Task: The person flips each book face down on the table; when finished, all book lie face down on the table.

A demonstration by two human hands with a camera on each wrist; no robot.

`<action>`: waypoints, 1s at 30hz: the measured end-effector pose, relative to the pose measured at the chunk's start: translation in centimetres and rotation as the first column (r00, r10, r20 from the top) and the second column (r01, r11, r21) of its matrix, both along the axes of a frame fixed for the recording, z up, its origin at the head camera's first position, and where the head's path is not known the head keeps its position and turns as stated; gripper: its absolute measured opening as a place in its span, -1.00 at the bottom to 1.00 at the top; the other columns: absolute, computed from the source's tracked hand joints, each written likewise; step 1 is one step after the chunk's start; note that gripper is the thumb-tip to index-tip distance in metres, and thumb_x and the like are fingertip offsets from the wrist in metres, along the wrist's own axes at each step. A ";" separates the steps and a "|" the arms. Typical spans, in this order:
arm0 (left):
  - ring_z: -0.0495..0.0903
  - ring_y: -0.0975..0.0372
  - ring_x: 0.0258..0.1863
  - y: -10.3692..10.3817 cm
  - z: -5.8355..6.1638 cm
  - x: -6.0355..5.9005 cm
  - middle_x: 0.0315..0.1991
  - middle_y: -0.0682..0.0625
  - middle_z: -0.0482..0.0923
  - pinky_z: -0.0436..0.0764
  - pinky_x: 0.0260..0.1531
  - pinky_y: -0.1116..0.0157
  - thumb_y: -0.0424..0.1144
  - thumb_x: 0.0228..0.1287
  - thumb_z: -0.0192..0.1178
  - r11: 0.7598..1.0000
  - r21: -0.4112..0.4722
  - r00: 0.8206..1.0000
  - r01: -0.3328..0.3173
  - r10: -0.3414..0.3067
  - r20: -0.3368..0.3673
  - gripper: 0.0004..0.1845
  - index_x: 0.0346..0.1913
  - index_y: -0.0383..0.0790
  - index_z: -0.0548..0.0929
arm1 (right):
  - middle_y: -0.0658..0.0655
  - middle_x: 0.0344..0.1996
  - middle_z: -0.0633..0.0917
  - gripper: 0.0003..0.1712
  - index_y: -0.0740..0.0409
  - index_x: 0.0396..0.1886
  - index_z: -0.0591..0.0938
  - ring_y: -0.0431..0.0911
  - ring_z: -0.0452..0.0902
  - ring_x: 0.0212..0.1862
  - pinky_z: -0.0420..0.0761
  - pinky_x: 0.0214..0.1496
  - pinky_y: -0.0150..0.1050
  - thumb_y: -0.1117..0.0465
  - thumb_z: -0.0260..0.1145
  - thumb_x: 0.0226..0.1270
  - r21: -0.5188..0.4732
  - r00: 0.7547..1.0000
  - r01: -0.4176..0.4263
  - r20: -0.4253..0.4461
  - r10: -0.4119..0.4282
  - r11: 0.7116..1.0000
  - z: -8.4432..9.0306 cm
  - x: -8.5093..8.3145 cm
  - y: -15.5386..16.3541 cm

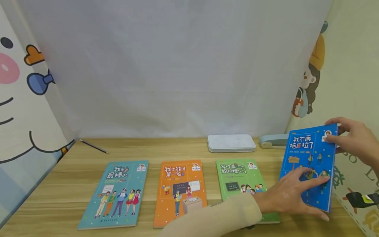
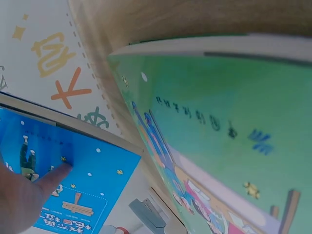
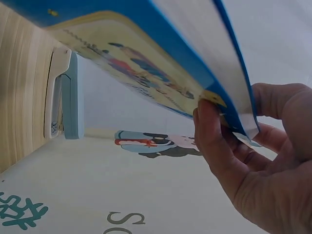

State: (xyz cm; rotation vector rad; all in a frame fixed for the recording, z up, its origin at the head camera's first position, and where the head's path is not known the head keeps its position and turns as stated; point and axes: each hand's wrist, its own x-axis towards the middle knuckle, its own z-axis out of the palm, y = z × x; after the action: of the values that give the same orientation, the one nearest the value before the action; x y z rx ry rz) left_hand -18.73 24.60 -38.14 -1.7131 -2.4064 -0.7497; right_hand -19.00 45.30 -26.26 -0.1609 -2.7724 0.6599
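Tilting up off the table [image 1: 59,184], the blue book [image 1: 311,158] stood at the far right of the row, its lower edge down near the wooden surface and its top corner raised. The right hand [image 1: 356,143] had that top corner in a pinching grip, thumb under the back cover and fingers over the front, as the right wrist view showed [image 3: 253,146]. The left hand [image 1: 293,194] lay flat on the lower half of the cover, fingers straight, pressing and steadying without curling round anything. The book looked thin, light and bendy, with a glossy cover that could slide under flat fingers, so the corner pinch or the spine edge seemed the safer hold. Just beside the left hand lay the green book [image 1: 241,177], partly under its sleeve; farther off on that side sat the orange book [image 1: 180,191] and the teal book [image 1: 118,194]. Beyond the right hand's grip, a stapler [image 1: 273,141] and a white case [image 1: 231,143] rested by the backdrop. The table's right edge ran close under the book, leaving little room there; the open wood lay toward the front.
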 end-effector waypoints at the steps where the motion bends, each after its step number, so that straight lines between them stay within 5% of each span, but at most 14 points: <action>1: 0.16 0.41 0.42 0.0 0.0 0.0 0.49 0.10 0.14 0.22 0.40 0.48 0.29 0.03 0.43 1.000 0.010 1.000 0.002 -0.002 -0.003 0.11 0.59 0.26 0.02 | 0.58 -0.14 0.43 -0.43 0.50 0.30 0.26 0.02 0.66 -0.51 0.74 -0.42 0.04 0.24 0.20 0.47 0.000 1.000 0.004 -0.003 -0.004 1.000 0.0 0.0 -0.1; 12: 0.11 0.36 0.49 0.1 -0.4 0.6 0.54 0.07 0.07 0.20 0.45 0.40 0.30 0.01 0.44 0.999 0.041 1.000 -0.015 0.014 0.005 0.17 0.60 0.25 -0.05 | 0.64 -0.13 0.42 -0.42 0.54 0.31 0.24 0.10 0.66 -0.52 0.74 -0.45 0.03 0.27 0.17 0.48 -0.034 0.998 0.062 -0.012 -0.062 0.997 -0.1 0.5 -1.1; 21: 0.10 0.30 0.52 0.0 -0.8 1.0 0.59 0.08 -0.07 0.36 0.37 0.37 0.38 -0.01 0.39 0.991 0.037 0.991 -0.126 0.128 -0.040 0.28 0.61 0.27 -0.26 | 0.70 -0.15 0.37 -0.40 0.64 0.30 0.14 0.11 0.65 -0.57 0.72 -0.50 -0.05 0.34 0.10 0.45 -0.084 0.992 0.126 0.016 -0.125 0.988 0.1 0.4 -1.1; 25: 0.19 0.30 0.48 -0.1 -0.9 0.7 0.57 0.02 0.01 0.36 0.35 0.42 0.32 0.11 0.35 0.981 0.107 0.981 -0.161 0.171 -0.094 0.19 0.62 0.16 -0.20 | 0.70 -0.14 0.36 -0.37 0.63 0.32 0.11 0.12 0.66 -0.58 0.73 -0.49 -0.05 0.32 0.09 0.45 -0.093 0.987 0.158 0.037 -0.156 0.983 0.4 0.3 -1.1; 30: 0.32 0.29 0.42 -0.3 -1.0 0.1 0.52 -0.02 0.17 0.31 0.38 0.43 0.12 0.32 0.27 0.976 0.174 0.979 -0.129 0.153 -0.132 -0.05 0.61 0.03 -0.02 | 0.70 -0.12 0.35 -0.36 0.62 0.35 0.09 0.13 0.67 -0.56 0.73 -0.49 -0.07 0.30 0.08 0.47 -0.100 0.982 0.184 0.059 -0.179 0.978 0.9 0.2 -1.3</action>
State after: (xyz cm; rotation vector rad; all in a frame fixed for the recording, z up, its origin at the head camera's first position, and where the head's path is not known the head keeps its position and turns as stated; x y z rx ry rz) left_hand -18.63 24.26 -39.14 -1.4639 -2.2711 -0.7524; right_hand -18.82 44.00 -25.34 -0.4531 -2.7269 0.7636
